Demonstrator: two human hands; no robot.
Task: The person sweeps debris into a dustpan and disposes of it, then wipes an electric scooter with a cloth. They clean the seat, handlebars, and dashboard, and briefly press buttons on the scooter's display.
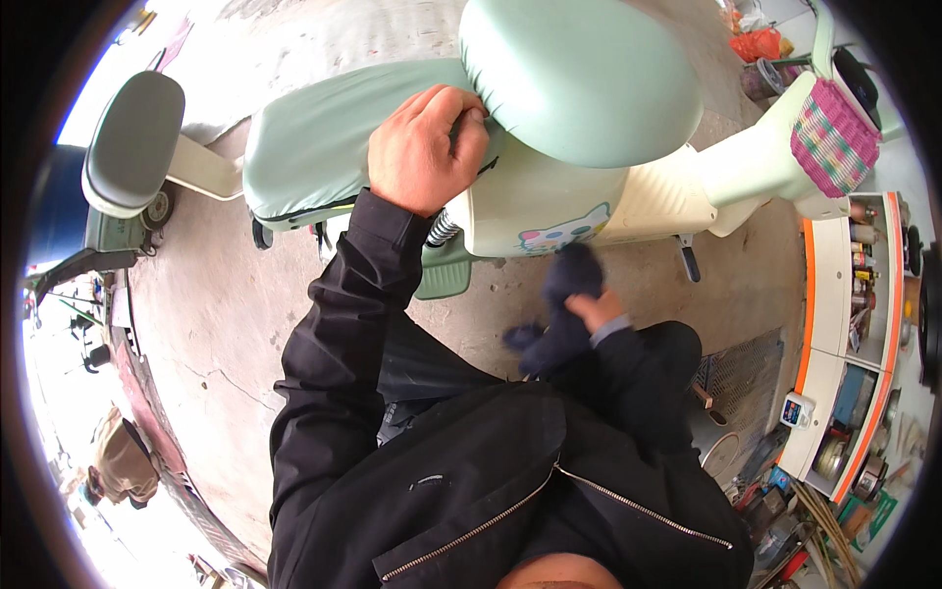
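A cream and mint-green scooter (544,195) stands before me, its front to the right. My left hand (427,147) is curled on its seat, where the rear seat pad (331,132) meets the rounded front seat (589,81). Lower down, my right hand (597,311) grips a dark blue cloth (570,287), blurred by motion. The cloth's upper end overlaps the lower edge of the cat-face decal (559,228) on the side panel; whether it touches the panel I cannot tell. Some of its folds hang towards my legs.
A second scooter's grey seat (136,140) stands at the left. At right is a cream cabinet (820,294) with orange edging, bottles and parts. A woven basket (835,140) hangs on the scooter's front. A person (121,456) is at lower left; a metal grate (743,379) lies at right.
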